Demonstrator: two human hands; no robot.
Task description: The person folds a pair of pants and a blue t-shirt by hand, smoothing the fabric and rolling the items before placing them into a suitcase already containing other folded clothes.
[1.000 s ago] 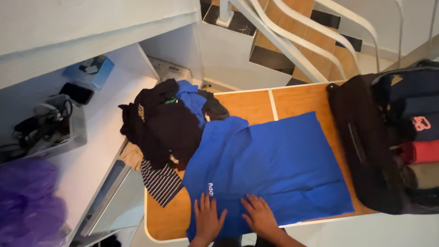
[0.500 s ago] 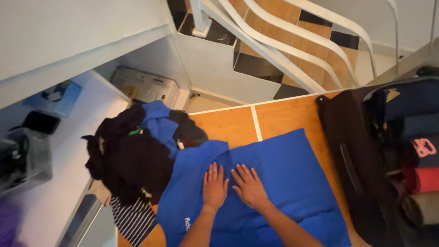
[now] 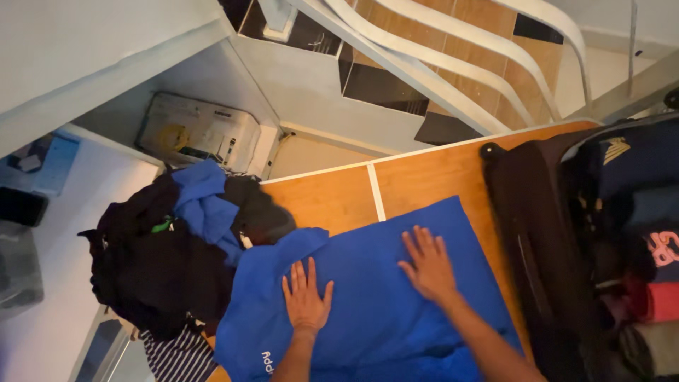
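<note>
A blue shirt [image 3: 368, 318] lies spread flat on a wooden table [image 3: 424, 173]. My left hand [image 3: 305, 297] rests palm down on its left part, fingers apart. Palm down as well, my right hand [image 3: 426, 267] presses the cloth nearer the shirt's upper right edge, fingers spread. Neither hand grips anything. The two hands are about a hand's width apart.
A heap of dark and blue clothes [image 3: 166, 247] sits left of the shirt, with a striped garment [image 3: 177, 357] below it. An open dark suitcase [image 3: 601, 240] packed with rolled clothes stands at the right. White stairs [image 3: 453, 64] rise behind the table. A white box [image 3: 198, 131] stands at the back left.
Both hands have slid up the blue shirt away from me and moved apart, the right one further toward the shirt's far edge. The view has shifted closer.
</note>
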